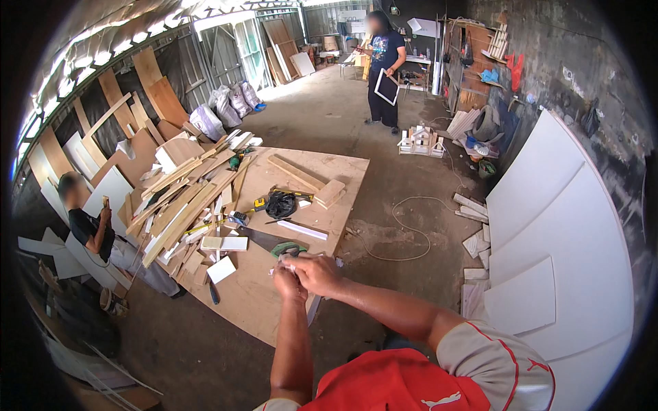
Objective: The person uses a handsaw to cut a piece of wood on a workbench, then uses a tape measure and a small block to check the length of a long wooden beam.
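Observation:
Close together over the near right edge of the wooden table (250,312) are my two hands. My left hand (289,283) is closed, its fingers curled below the right one. My right hand (317,275) is closed too, pressed against the left fingertips. Between them shows a small pale bit; what it is I cannot make out. Just beyond my fingers lies a handsaw (256,238) with a green handle, its blade pointing left. A white strip (303,229) lies on the table past the saw. Left of my hands is a white square piece (221,270).
A heap of wood strips (185,209) covers the table's left side, near a black plastic bag (281,204) and a yellow tape measure (259,204). White panels (528,178) lean at right. One person (103,229) sits left; another (387,61) stands behind, holding a white frame (386,87).

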Motion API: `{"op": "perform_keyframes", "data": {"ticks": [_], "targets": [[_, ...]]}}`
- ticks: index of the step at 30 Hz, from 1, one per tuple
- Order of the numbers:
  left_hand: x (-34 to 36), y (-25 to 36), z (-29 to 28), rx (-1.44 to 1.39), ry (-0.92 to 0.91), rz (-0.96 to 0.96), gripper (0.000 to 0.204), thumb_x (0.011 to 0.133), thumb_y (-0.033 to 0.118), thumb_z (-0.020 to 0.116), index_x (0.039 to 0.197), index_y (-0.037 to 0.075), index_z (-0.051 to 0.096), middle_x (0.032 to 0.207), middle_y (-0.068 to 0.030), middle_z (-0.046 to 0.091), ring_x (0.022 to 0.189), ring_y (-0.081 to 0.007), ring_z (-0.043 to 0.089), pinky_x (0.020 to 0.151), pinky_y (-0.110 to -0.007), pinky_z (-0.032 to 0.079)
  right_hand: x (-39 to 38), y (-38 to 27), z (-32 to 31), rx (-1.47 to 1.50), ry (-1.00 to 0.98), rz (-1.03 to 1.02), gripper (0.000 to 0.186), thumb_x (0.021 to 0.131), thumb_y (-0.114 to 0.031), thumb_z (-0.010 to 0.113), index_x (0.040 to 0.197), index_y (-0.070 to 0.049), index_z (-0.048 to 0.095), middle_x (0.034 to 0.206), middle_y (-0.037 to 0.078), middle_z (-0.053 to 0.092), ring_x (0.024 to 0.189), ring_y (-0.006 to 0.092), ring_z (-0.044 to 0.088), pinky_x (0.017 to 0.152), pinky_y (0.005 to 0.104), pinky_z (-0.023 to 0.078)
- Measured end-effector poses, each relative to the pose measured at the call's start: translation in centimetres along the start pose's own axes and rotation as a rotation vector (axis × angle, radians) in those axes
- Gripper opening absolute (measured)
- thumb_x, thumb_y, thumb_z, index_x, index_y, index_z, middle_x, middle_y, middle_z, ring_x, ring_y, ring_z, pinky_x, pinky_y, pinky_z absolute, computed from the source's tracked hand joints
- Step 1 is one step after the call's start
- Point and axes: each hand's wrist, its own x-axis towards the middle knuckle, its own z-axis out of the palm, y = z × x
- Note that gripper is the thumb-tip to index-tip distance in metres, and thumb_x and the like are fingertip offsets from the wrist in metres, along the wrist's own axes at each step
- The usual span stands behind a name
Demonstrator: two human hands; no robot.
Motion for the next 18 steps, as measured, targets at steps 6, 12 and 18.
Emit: {"op": "perform_keyframes", "data": {"ticks": [6,12,18], "targets": [[-0.1,0.8,-0.1,-0.046,-0.079,-0.037,0.028,0.107,0.025,0.039,0.108,0.007,0.060,0.097,-0.0054,0.066,0.089,-0.0188,0.065,0.078,-0.036,0.054,-0.7,-0.1,0.8,0.011,-0.010,-0.037,0.027,0.091,-0.015,0.060,0.114,-0.017,0.075,0.111,0.011,0.073,0.089,0.0349,0.072,0.075,0.0453,0.058],[0.4,0.0,-1.9,-0.022,0.011,0.035,0.029,0.106,0.026,0.039,0.108,0.008,0.061,0.098,-0.0060,0.066,0.087,-0.0202,0.065,0.076,-0.037,0.054,0.5,-0.3,0.7,0.040,0.076,-0.017,0.028,0.093,-0.013,0.061,0.117,-0.017,0.074,0.097,0.011,0.074,0.084,0.0330,0.072,0.069,0.0432,0.057],[-1.7,1.3,1.7,0.016,0.087,0.008,0.025,0.102,0.024,0.041,0.103,0.010,0.062,0.091,-0.0041,0.066,0.081,-0.0195,0.064,0.073,-0.037,0.053,1.3,1.3,1.2,0.017,0.082,0.072,0.026,0.092,-0.015,0.063,0.114,-0.017,0.075,0.106,0.011,0.074,0.089,0.0329,0.073,0.073,0.0409,0.059]]}}
